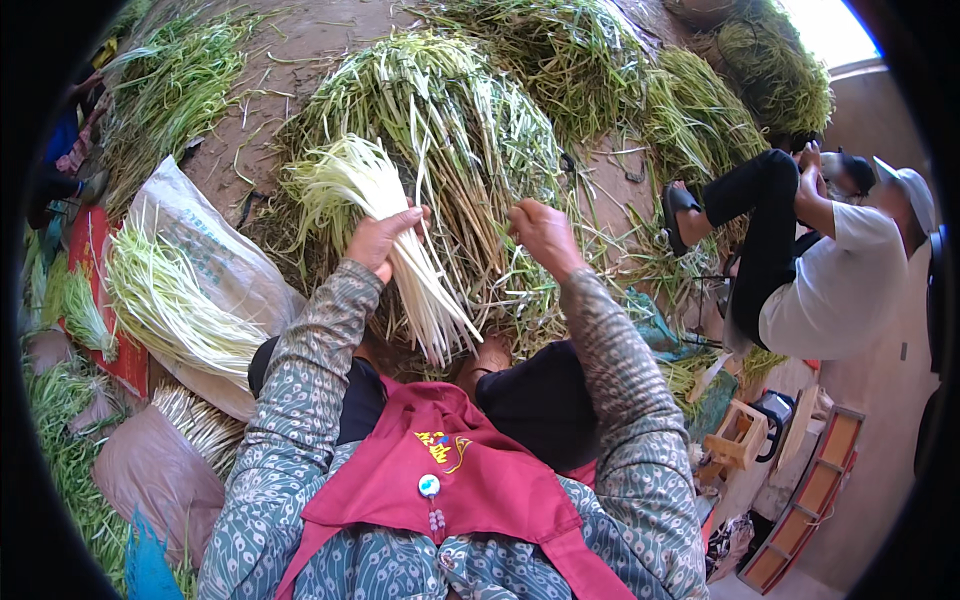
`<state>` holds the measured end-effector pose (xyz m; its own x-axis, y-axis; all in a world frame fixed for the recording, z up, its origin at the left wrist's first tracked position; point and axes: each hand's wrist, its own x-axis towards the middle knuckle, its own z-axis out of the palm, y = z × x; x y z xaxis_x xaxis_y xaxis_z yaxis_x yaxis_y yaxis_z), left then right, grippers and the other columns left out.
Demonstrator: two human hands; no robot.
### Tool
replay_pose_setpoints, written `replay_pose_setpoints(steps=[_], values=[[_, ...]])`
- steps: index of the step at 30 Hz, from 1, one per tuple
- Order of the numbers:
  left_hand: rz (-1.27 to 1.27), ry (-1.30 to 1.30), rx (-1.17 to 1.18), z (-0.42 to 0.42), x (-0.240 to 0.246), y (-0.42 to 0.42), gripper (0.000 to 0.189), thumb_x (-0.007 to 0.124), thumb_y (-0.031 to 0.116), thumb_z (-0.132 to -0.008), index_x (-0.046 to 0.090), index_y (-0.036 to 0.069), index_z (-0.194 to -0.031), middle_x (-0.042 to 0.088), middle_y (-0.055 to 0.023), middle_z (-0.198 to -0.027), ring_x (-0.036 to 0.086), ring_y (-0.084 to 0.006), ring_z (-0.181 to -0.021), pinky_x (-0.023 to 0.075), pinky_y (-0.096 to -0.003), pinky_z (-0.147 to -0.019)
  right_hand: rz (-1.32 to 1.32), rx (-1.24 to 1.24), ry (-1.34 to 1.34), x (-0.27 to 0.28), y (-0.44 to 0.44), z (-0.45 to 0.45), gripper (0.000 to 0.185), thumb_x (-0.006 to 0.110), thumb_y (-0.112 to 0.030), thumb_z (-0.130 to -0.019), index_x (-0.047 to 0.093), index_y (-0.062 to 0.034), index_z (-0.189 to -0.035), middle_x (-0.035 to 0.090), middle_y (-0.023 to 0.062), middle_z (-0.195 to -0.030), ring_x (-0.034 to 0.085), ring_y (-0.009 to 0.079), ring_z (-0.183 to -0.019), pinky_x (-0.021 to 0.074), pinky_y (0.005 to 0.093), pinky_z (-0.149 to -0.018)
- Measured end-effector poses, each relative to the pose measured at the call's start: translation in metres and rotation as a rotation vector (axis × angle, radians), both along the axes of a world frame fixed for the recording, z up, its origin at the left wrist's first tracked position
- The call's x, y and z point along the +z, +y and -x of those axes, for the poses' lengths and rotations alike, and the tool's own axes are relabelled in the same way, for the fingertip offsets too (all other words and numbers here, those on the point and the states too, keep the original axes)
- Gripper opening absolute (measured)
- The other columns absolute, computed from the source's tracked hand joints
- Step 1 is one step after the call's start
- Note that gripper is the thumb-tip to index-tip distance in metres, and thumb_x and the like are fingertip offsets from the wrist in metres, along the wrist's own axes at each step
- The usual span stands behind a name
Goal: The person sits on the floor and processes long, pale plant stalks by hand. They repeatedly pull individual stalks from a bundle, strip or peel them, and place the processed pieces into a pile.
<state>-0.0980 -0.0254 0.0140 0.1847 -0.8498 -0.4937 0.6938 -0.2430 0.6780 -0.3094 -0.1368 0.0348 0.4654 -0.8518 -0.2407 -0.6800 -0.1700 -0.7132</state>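
My left hand (pixel 386 236) is closed around a bundle of pale, long-stemmed greens (pixel 401 259), whose white stem ends point down towards my feet. My right hand (pixel 544 232) is raised to the right of the bundle, with its fingers curled together; whether a thin stalk is pinched between them cannot be told. Beneath and beyond both hands lies a large heap of leafy stalks (pixel 450 120), green at the top and brown lower down. To my left, another bunch of pale stems (pixel 180 307) rests on a white woven sack (pixel 217 240).
More heaps of greens (pixel 555 60) lie further off on the earthen floor (pixel 315 45). A seated person (pixel 832 277) is close on the right, with another behind. Wooden stools (pixel 739 435) and a wooden frame (pixel 806 502) stand at lower right. A red board (pixel 124 352) is at left.
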Motion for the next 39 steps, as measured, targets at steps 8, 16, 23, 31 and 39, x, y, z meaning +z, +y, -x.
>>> replay_pose_setpoints(steps=[8,16,23,31,39], values=[[0.000,0.023,0.023,0.002,0.007,0.003,0.024,0.060,0.005,-0.073,0.053,-0.004,-0.094,0.061,-0.0119,-0.081,0.060,-0.0165,-0.068,0.0503,-0.0262,-0.059,-0.667,-0.154,-0.503,-0.037,0.002,-0.094,0.054,0.033,-0.048,-0.086,0.048,-0.0004,-0.106,0.056,0.0100,-0.094,0.055,0.0127,-0.063,0.0464,0.0229,-0.052],[0.003,0.038,-0.045,-0.001,0.001,0.001,0.024,0.059,0.006,-0.075,0.050,0.000,-0.096,0.060,-0.0103,-0.083,0.059,-0.0158,-0.069,0.0484,-0.0250,-0.059,-0.702,-0.270,-0.664,-0.047,-0.008,-0.099,0.032,0.048,-0.033,-0.085,0.054,-0.0017,-0.090,0.054,0.0017,-0.072,0.046,0.0066,-0.054,0.0390,0.0185,-0.046],[-0.015,-0.015,-0.039,0.004,0.004,0.004,0.023,0.061,0.006,-0.073,0.052,-0.001,-0.094,0.061,-0.0100,-0.082,0.058,-0.0146,-0.067,0.0482,-0.0249,-0.058,-0.198,-0.330,-0.515,-0.057,-0.011,-0.081,0.025,0.053,-0.023,-0.082,0.053,-0.0034,-0.097,0.055,0.0026,-0.076,0.051,0.0071,-0.060,0.0441,0.0198,-0.051],[-0.043,-0.016,-0.036,0.008,0.005,0.005,0.015,0.063,0.003,-0.070,0.059,-0.004,-0.083,0.061,-0.0090,-0.072,0.058,-0.0153,-0.062,0.0471,-0.0257,-0.057,0.016,-0.038,-0.047,-0.013,-0.048,-0.120,0.045,0.047,-0.042,-0.082,0.062,-0.0001,-0.087,0.062,0.0167,-0.077,0.059,0.0256,-0.069,0.0457,0.0356,-0.062],[-0.009,-0.107,-0.076,0.008,-0.004,0.007,0.016,0.065,0.006,-0.069,0.060,-0.004,-0.081,0.063,-0.0110,-0.075,0.060,-0.0159,-0.068,0.0473,-0.0263,-0.067,-0.097,0.097,0.062,-0.035,-0.073,-0.133,0.035,0.056,-0.035,-0.073,0.064,-0.0036,-0.087,0.063,0.0105,-0.073,0.059,0.0193,-0.065,0.0460,0.0281,-0.064]])
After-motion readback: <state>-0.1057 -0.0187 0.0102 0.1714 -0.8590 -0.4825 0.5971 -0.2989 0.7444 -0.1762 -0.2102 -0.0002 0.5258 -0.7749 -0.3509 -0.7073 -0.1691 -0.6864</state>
